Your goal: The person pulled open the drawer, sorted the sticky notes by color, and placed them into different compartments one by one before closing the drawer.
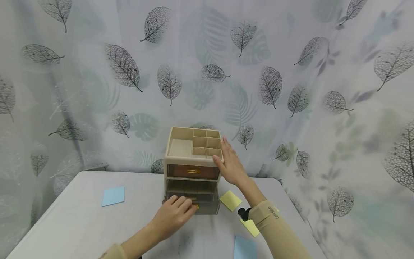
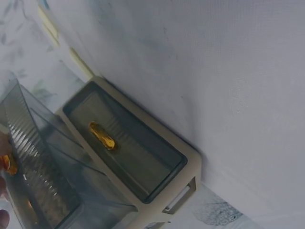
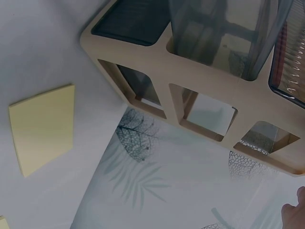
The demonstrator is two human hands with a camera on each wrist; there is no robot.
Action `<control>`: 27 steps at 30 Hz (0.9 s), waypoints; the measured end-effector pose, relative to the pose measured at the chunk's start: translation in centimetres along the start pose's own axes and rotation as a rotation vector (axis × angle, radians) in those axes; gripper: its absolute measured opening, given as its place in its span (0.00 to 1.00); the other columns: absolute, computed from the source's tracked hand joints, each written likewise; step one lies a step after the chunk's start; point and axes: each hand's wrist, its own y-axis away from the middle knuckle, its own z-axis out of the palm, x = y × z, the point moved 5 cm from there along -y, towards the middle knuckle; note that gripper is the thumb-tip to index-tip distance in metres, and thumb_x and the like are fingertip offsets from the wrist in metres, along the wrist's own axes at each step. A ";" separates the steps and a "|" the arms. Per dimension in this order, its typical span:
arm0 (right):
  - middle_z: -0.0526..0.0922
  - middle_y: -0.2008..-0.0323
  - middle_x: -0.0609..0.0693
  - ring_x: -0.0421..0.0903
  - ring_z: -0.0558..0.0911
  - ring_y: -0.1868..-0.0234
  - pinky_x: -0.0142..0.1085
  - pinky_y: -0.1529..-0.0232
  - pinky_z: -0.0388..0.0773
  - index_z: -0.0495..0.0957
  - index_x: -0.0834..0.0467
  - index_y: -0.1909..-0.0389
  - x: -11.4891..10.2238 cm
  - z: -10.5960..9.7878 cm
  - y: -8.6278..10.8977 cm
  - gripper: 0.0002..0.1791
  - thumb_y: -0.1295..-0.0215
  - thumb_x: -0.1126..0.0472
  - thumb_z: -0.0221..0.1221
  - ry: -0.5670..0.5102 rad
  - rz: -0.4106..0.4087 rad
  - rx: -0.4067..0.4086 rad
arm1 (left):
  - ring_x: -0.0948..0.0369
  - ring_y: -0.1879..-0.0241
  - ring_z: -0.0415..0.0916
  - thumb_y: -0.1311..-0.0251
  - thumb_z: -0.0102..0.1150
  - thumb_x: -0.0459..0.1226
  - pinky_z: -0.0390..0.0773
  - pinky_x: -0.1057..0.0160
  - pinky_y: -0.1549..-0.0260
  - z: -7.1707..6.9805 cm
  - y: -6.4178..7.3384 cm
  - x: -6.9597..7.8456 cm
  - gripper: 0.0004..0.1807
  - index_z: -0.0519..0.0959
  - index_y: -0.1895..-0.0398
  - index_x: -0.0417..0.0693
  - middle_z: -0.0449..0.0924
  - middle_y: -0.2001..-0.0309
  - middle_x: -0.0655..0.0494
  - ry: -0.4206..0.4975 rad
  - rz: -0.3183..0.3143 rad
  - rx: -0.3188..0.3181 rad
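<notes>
A beige desktop organizer [image 1: 194, 159] with tinted see-through drawers stands at the back of the table. Its middle drawer [image 1: 208, 205] is pulled out, and through its smoky walls I cannot make out any contents. My left hand [image 1: 174, 215] pinches the gold handle [image 2: 9, 163] on that drawer's front. Against the organizer's upper right side rests my right hand [image 1: 231, 165], its fingers straight and its thumb at the top rim. The top drawer [image 1: 207, 172] is closed, with something reddish-brown behind its front. Below, the bottom drawer [image 2: 138, 152] is closed too.
Yellow sticky notes [image 1: 231, 200] lie on the white table [image 1: 81, 223] right of the organizer, partly behind my right forearm. One blue sticky note [image 1: 113, 196] lies at the left, another blue note [image 1: 245, 248] at the front right. A leaf-print curtain [image 1: 200, 46] hangs behind.
</notes>
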 end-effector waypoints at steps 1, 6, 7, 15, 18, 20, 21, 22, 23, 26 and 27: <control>0.37 0.15 0.53 0.53 0.41 0.16 0.61 0.20 0.46 0.40 0.61 0.16 0.0 0.0 0.0 0.43 0.17 0.39 0.40 0.001 -0.001 0.000 | 0.60 0.68 0.74 0.15 0.33 0.35 0.72 0.65 0.72 -0.1 0.0 0.1 0.26 0.85 0.63 0.51 0.75 0.67 0.58 0.000 0.001 0.001; 0.37 0.15 0.52 0.54 0.41 0.16 0.61 0.20 0.46 0.40 0.61 0.16 0.0 0.0 0.0 0.43 0.16 0.39 0.39 0.001 -0.001 0.001 | 0.61 0.69 0.73 0.15 0.34 0.35 0.70 0.65 0.73 -0.6 0.1 0.5 0.25 0.85 0.63 0.51 0.74 0.68 0.59 0.003 0.007 0.003; 0.37 0.15 0.53 0.54 0.41 0.16 0.61 0.20 0.46 0.40 0.62 0.16 0.0 0.0 0.0 0.43 0.16 0.39 0.40 -0.001 -0.001 0.001 | 0.61 0.69 0.73 0.15 0.34 0.35 0.70 0.66 0.73 -0.7 0.1 0.5 0.25 0.85 0.63 0.51 0.74 0.68 0.59 0.004 0.007 0.003; 0.40 0.15 0.57 0.54 0.42 0.16 0.62 0.21 0.46 0.41 0.62 0.16 -0.2 -0.2 -0.1 0.42 0.16 0.40 0.40 -0.003 -0.014 0.008 | 0.60 0.69 0.74 0.16 0.34 0.34 0.70 0.65 0.73 -1.3 0.2 0.8 0.25 0.84 0.63 0.50 0.75 0.68 0.59 0.019 0.005 0.013; 0.39 0.15 0.56 0.55 0.42 0.16 0.60 0.20 0.45 0.40 0.62 0.16 -0.2 -0.1 -0.1 0.42 0.16 0.40 0.40 -0.004 -0.011 0.005 | 0.61 0.68 0.73 0.16 0.32 0.34 0.71 0.66 0.72 -1.4 0.3 1.0 0.26 0.84 0.64 0.50 0.75 0.68 0.59 0.012 0.013 0.006; 0.39 0.15 0.55 0.55 0.43 0.16 0.60 0.20 0.45 0.40 0.62 0.16 -0.2 -0.1 -0.1 0.42 0.16 0.40 0.39 -0.001 -0.011 0.004 | 0.61 0.68 0.73 0.16 0.31 0.33 0.71 0.66 0.72 -1.4 0.4 1.1 0.26 0.84 0.64 0.50 0.75 0.68 0.59 0.007 0.018 -0.001; 0.38 0.15 0.54 0.55 0.42 0.16 0.60 0.20 0.45 0.40 0.61 0.16 -0.1 -0.1 -0.2 0.42 0.16 0.40 0.39 0.000 -0.010 0.002 | 0.61 0.68 0.74 0.16 0.31 0.33 0.72 0.66 0.71 -1.4 0.5 1.2 0.26 0.84 0.64 0.50 0.75 0.68 0.59 0.007 0.019 -0.005; 0.38 0.15 0.55 0.56 0.43 0.16 0.60 0.20 0.46 0.40 0.61 0.16 -0.1 0.0 -0.2 0.42 0.16 0.40 0.39 0.002 -0.012 0.003 | 0.61 0.68 0.74 0.16 0.30 0.33 0.72 0.66 0.71 -1.4 0.6 1.2 0.27 0.84 0.64 0.50 0.75 0.67 0.59 0.011 0.023 -0.007; 0.38 0.15 0.55 0.57 0.43 0.16 0.60 0.20 0.46 0.40 0.61 0.16 -0.1 0.0 -0.2 0.42 0.16 0.39 0.39 0.004 -0.014 0.004 | 0.61 0.68 0.74 0.16 0.30 0.33 0.72 0.66 0.71 -1.4 0.7 1.3 0.27 0.84 0.64 0.50 0.75 0.67 0.59 0.013 0.027 -0.009; 0.39 0.15 0.55 0.55 0.42 0.16 0.59 0.20 0.45 0.39 0.61 0.16 0.0 0.0 -0.2 0.42 0.16 0.39 0.39 -0.002 -0.009 0.002 | 0.61 0.68 0.74 0.16 0.30 0.32 0.73 0.65 0.71 -1.4 1.0 1.6 0.28 0.84 0.64 0.51 0.76 0.67 0.59 0.019 0.040 -0.011; 0.38 0.15 0.56 0.54 0.41 0.16 0.59 0.20 0.44 0.39 0.61 0.16 0.0 0.0 -0.2 0.42 0.16 0.40 0.39 -0.005 -0.007 0.001 | 0.61 0.68 0.73 0.16 0.30 0.32 0.73 0.65 0.71 -1.4 1.1 1.7 0.28 0.85 0.63 0.51 0.76 0.67 0.59 0.020 0.041 -0.010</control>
